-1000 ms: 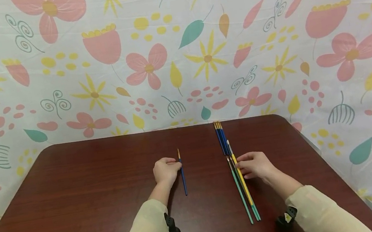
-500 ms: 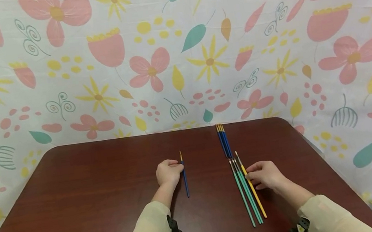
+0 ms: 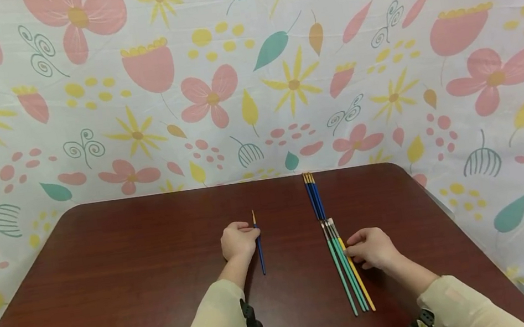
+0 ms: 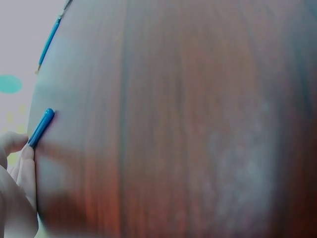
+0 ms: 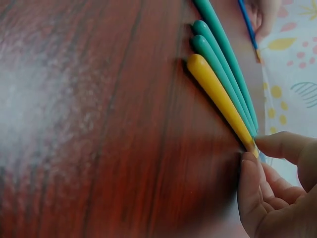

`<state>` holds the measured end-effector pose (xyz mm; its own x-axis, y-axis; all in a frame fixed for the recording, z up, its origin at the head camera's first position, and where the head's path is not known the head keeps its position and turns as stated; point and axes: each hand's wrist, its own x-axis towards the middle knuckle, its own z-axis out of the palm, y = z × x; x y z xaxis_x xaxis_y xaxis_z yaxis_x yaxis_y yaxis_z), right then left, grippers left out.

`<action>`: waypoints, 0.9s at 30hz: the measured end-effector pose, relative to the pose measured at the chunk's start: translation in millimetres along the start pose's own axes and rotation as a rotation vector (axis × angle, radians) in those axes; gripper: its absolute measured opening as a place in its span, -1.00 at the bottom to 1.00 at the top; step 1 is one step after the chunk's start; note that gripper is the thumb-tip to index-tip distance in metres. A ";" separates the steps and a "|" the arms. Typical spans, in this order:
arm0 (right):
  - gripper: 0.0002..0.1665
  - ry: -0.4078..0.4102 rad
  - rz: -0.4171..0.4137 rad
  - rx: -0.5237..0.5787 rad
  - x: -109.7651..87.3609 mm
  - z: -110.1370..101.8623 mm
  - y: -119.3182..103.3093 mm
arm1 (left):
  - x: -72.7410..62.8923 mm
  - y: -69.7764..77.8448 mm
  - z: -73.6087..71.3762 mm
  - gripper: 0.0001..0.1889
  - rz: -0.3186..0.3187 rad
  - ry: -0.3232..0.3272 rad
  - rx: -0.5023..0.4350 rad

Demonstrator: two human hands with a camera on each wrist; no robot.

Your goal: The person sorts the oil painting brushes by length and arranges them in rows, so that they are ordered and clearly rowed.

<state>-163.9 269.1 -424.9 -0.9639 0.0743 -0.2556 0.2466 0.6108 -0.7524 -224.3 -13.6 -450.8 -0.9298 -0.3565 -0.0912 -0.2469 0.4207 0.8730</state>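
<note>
In the head view my left hand (image 3: 239, 242) pinches a single blue paintbrush (image 3: 262, 258) near its upper part, bristles pointing away from me. The left wrist view shows that brush's rounded handle end (image 4: 43, 124) sticking out beyond the thumb and fingers. My right hand (image 3: 373, 248) holds a yellow paintbrush (image 3: 360, 278) between thumb and fingers. It lies along the right side of several green paintbrushes (image 3: 341, 272), bristle ends roughly level. From the right wrist view, the yellow handle (image 5: 218, 91) rests on the table beside the green handles (image 5: 223, 69).
Several blue paintbrushes (image 3: 314, 198) lie side by side near the table's back edge, just beyond the green ones. The dark brown table (image 3: 133, 282) meets a floral cloth (image 3: 249, 76) behind it. Bare tabletop lies left of my left hand.
My right hand has brought the yellow paintbrush from over the green ones out to their right, then in close beside them. My left hand stays almost in place with its blue paintbrush.
</note>
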 end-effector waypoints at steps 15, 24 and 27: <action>-0.70 0.026 0.007 -0.016 1.4 2.1 -0.4 | -4.3 5.4 9.7 -0.68 -0.011 0.067 0.036; -0.69 0.026 0.006 -0.007 0.7 3.8 -0.6 | -5.0 6.1 9.7 -0.72 -0.016 0.093 0.014; -0.70 0.026 0.006 0.001 0.7 4.0 0.1 | -4.7 6.6 8.6 -0.74 -0.022 0.081 -0.016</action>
<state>-164.1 266.1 -427.7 -0.9647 0.0980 -0.2443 0.2522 0.6098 -0.7514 -223.9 -2.0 -448.7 -0.8991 -0.4319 -0.0715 -0.2615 0.3988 0.8790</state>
